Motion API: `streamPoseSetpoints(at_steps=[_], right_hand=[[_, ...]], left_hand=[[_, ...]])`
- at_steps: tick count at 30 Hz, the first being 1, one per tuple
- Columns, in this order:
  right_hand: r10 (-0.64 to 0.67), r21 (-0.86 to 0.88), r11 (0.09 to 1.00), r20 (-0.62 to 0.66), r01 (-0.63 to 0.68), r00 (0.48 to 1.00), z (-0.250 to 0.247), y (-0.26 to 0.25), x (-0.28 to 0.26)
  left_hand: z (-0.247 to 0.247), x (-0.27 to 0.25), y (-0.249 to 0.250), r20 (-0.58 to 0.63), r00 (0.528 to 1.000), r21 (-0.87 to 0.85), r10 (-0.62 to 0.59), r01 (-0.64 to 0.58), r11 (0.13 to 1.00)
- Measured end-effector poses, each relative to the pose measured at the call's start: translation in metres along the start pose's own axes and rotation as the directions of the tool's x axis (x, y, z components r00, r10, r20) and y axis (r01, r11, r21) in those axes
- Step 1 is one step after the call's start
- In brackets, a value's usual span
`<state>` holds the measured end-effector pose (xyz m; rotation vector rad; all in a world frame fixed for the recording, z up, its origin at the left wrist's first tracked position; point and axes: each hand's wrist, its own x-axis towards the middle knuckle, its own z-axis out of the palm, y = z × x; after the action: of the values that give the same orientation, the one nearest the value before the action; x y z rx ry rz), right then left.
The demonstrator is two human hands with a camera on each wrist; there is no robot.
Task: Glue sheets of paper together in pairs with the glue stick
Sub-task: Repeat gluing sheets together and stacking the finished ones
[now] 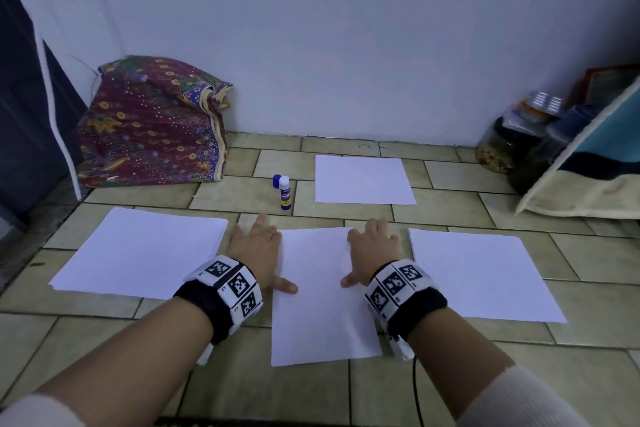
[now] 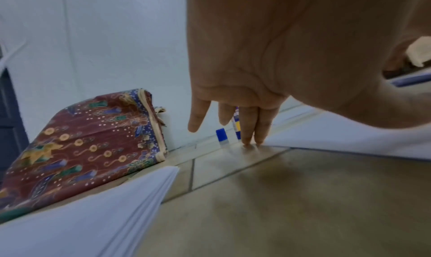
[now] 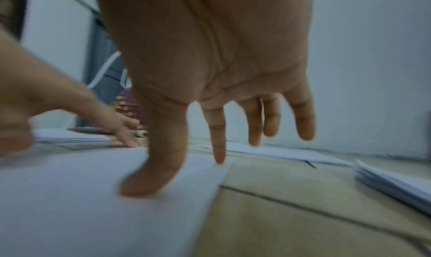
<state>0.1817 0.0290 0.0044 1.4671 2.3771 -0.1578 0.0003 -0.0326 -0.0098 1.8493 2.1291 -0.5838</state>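
A white sheet of paper lies on the tiled floor in front of me. My left hand rests flat at its left edge, thumb on the sheet, fingers straight. My right hand presses on its right edge with straight fingers and thumb down on the paper. A glue stick stands upright beyond the sheet, its blue cap beside it. A paper stack lies to the left, another stack to the right, and one sheet farther back.
A patterned cloth bundle sits against the wall at the back left. Jars and a leaning board with fabric stand at the back right. A dark curtain hangs on the left. A cable runs from my right wrist.
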Motion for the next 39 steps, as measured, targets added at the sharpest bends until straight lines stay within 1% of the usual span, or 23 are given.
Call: streamPoseSetpoints(at_steps=[1, 2, 3, 4, 5, 7, 8, 9, 13, 15, 17, 20, 22, 25, 26, 28, 30, 36, 39], right_hand=[[-0.007, -0.057, 0.998, -0.035, 0.005, 0.999, 0.0, -0.005, -0.005], [-0.021, -0.071, 0.997, -0.05, 0.017, 0.999, 0.001, -0.01, -0.008], [-0.036, -0.05, 0.998, -0.042, 0.034, 0.998, 0.004, -0.016, -0.011], [-0.052, 0.002, 0.999, -0.024, 0.052, 0.998, 0.007, -0.022, -0.014], [-0.066, 0.074, 0.995, -0.003, 0.066, 0.998, 0.011, -0.028, -0.015], [-0.093, 0.201, 0.976, 0.029, 0.085, 0.995, 0.016, -0.04, -0.016], [-0.11, 0.227, 0.969, 0.038, 0.098, 0.993, 0.018, -0.045, -0.016], [-0.122, 0.226, 0.968, 0.045, 0.109, 0.991, 0.02, -0.05, -0.015], [-0.145, 0.198, 0.971, 0.06, 0.13, 0.988, 0.023, -0.066, -0.012], [-0.181, 0.211, 0.965, 0.118, 0.153, 0.976, 0.022, -0.069, -0.009], [-0.237, 0.22, 0.956, 0.194, 0.194, 0.952, 0.019, -0.07, -0.003], [-0.311, 0.209, 0.942, 0.239, 0.264, 0.92, 0.012, -0.068, 0.011], [-0.326, 0.213, 0.938, 0.262, 0.275, 0.908, 0.006, -0.064, 0.021], [-0.291, 0.21, 0.947, 0.237, 0.243, 0.927, -0.002, -0.069, 0.03], [-0.304, 0.21, 0.942, 0.217, 0.26, 0.928, -0.004, -0.074, 0.031], [-0.377, 0.205, 0.918, 0.191, 0.339, 0.906, -0.004, -0.085, 0.031], [-0.409, 0.214, 0.904, 0.187, 0.369, 0.893, -0.005, -0.083, 0.033], [-0.332, 0.19, 0.937, 0.24, 0.291, 0.912, -0.012, -0.038, 0.04], [-0.272, 0.226, 0.95, 0.249, 0.217, 0.93, -0.006, -0.012, 0.04]], left_hand=[[0.0, 0.0, -0.003, -0.009, 1.0, -0.029, -0.013, 0.013, 1.0], [0.0, 0.0, -0.004, -0.022, 0.999, -0.059, -0.029, 0.028, 0.998], [0.001, -0.001, -0.004, -0.037, 0.999, -0.092, -0.038, 0.034, 0.995], [0.002, -0.001, -0.003, -0.059, 0.998, -0.127, -0.019, 0.011, 0.992], [0.004, -0.002, -0.001, -0.077, 0.996, -0.152, 0.036, -0.048, 0.987], [0.006, -0.004, 0.006, -0.063, 0.974, -0.136, 0.217, -0.224, 0.965], [0.008, -0.005, 0.008, -0.032, 0.957, -0.116, 0.289, -0.29, 0.95], [0.011, -0.006, 0.01, -0.011, 0.948, -0.11, 0.319, -0.318, 0.942], [0.008, -0.008, 0.006, -0.064, 0.956, -0.04, 0.287, -0.29, 0.956], [0.005, -0.006, -0.003, -0.033, 0.966, -0.031, 0.258, -0.259, 0.965], [0.007, -0.003, -0.012, 0.019, 0.979, -0.039, 0.204, -0.203, 0.978], [0.015, 0.003, -0.021, 0.111, 0.984, -0.086, 0.138, -0.129, 0.988], [0.017, 0.008, -0.021, 0.127, 0.984, -0.09, 0.122, -0.111, 0.99], [0.017, 0.015, -0.016, 0.106, 0.99, -0.067, 0.091, -0.085, 0.994], [0.018, 0.017, -0.015, 0.104, 0.991, -0.061, 0.086, -0.08, 0.995], [0.019, 0.018, -0.014, 0.106, 0.99, -0.075, 0.093, -0.085, 0.994], [0.02, 0.017, -0.016, 0.103, 0.99, -0.096, 0.095, -0.085, 0.992], [0.017, 0.012, -0.015, 0.108, 0.992, -0.058, 0.072, -0.066, 0.996], [0.015, 0.011, -0.016, 0.12, 0.989, -0.077, 0.086, -0.077, 0.994]])
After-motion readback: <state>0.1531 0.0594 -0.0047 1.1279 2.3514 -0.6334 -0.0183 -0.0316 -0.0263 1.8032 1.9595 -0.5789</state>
